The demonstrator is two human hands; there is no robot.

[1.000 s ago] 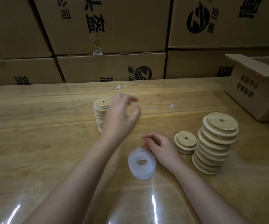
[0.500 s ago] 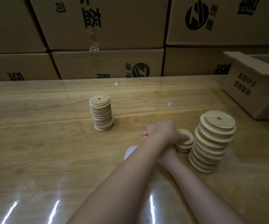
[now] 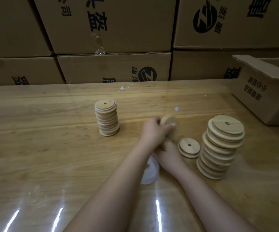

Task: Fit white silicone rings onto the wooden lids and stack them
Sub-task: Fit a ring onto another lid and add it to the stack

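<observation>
The tall stack of bare lids (image 3: 220, 148) stands on the wooden table (image 3: 51, 148), which lies under a clear, glare-streaked film. Just left of that stack is a short pile of lids (image 3: 189, 147), its top one showing a centre hole. Further left and slightly beyond, the left hand (image 3: 153, 131) curls its fingers and thumb round a single wooden lid (image 3: 169, 123), held tilted above the table. The right hand (image 3: 169, 154) lies under the left wrist, nearer the viewer than the held lid; its fingers are mostly covered, so their grip cannot be told. A pile of white silicone rings (image 3: 149, 171) sits just left of the right hand, partly hidden by the left forearm. Well left of the tall stack is the finished stack (image 3: 107, 118), with white ring edges showing between its lids. Right of and behind the tall stack, an open carton (image 3: 266, 91) bears two lines of black Chinese characters printed upside down. Behind everything, a wall of cartons (image 3: 118, 30) carries large black Chinese characters, upside down and cut off, and a round black logo (image 3: 205, 19) with a slanted Z-like mark, repeated lower (image 3: 147, 76).
</observation>
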